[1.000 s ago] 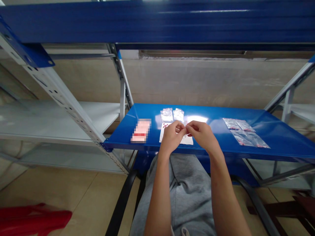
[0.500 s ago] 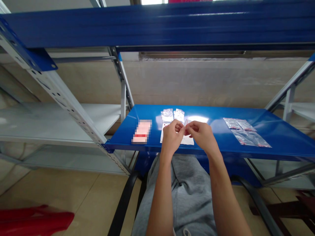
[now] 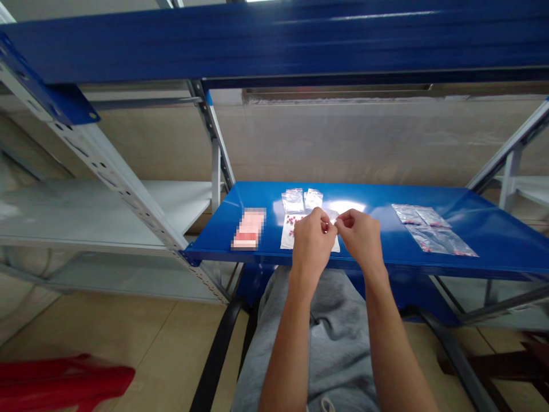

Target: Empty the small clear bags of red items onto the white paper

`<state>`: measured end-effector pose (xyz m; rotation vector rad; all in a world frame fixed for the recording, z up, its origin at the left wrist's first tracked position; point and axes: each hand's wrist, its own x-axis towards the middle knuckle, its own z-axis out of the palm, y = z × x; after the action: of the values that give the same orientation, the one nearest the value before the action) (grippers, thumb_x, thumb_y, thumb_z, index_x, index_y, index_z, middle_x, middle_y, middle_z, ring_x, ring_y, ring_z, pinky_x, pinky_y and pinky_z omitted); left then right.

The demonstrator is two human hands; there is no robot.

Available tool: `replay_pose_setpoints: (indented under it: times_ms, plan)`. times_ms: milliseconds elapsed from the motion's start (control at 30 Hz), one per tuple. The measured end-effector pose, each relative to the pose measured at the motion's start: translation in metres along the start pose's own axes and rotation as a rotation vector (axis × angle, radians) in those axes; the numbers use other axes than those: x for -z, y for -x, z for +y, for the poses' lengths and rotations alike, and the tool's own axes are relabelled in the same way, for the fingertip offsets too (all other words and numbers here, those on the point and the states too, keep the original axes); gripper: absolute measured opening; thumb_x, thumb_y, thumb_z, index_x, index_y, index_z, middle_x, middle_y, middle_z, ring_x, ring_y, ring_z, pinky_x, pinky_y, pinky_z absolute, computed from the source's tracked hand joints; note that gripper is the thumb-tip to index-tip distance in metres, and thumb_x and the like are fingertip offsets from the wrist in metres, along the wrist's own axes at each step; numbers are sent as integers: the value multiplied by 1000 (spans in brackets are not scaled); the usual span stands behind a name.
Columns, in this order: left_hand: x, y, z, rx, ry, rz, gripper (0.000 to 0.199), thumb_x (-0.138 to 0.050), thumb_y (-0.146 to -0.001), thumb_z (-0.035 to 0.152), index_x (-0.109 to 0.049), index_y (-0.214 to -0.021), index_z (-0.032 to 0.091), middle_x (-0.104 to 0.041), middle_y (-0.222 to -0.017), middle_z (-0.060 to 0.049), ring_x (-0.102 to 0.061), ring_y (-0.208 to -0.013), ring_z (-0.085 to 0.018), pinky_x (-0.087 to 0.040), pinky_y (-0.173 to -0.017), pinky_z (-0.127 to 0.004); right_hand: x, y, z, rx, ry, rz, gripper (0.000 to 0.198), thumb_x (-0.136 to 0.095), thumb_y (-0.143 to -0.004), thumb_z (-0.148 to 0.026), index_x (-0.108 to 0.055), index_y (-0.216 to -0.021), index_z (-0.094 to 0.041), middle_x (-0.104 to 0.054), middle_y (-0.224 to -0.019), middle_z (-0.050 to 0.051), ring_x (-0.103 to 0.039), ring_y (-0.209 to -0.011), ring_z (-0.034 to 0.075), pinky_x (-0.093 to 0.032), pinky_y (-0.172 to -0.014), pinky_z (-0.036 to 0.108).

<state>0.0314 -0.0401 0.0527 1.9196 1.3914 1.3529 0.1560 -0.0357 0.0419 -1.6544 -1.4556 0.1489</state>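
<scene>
Above a white sheet on the blue shelf, my left hand and my right hand meet fingertip to fingertip. Between their pinched fingers is a small clear plastic bag, mostly covered by the fingers. Several small red pieces lie on the left part of the sheet, beside my left hand. Just behind the sheet are small clear zip bags, with another pair of bags to their right.
Several clear bags with red pieces inside lie flat at the right of the blue shelf. A blurred-out pink card lies at the left. A thick blue beam crosses above, and chair armrests flank my legs.
Both hands have shifted slightly right, the left one more, uncovering red pieces on the sheet. The thin red edge seen between the fingers earlier no longer shows.
</scene>
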Motion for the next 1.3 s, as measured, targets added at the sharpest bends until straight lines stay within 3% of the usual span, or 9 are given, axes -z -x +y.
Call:
replay_pose_setpoints:
  times_ms: [200, 367, 967, 1300]
  plan:
    - [-3, 2, -1, -65, -114, -73, 19, -55, -81, 2, -56, -81, 22, -59, -71, 2, -55, -68, -16, -34, -63, -28, 10, -2, 4, -13, -28, 12, 17, -55, -81, -30, -67, -76, -19, -74, -71, 7, -68, -69, 23, -43, -71, 32]
    - [4, 0, -2, -72, -172, -96, 23, -51, -87, 4, -63, -88, 22, -59, -79, -1, -56, -76, -18, -37, -70, -29, 8, 0, -2, 23, -63, 4, 14, -55, -79, -27, -67, -79, -19, -74, -71, 5, -68, -69, 21, -43, -71, 31]
    - [5, -1, -15, -56, -135, -107, 27, -51, -90, 7, -73, -90, 23, -60, -80, -4, -59, -77, -20, -45, -77, -31, 7, 2, -5, 35, -85, -4, 12, -56, -79, -25, -67, -80, -20, -73, -69, 4, -68, -67, 21, -44, -70, 30]
    - [6, 0, -14, -61, -108, -103, 28, -51, -90, 6, -73, -92, 23, -61, -82, -3, -60, -78, -19, -45, -78, -30, 6, 5, -6, 59, -21, 38, 16, -57, -81, -22, -69, -91, -20, -72, -69, 4, -68, -67, 22, -42, -69, 30]
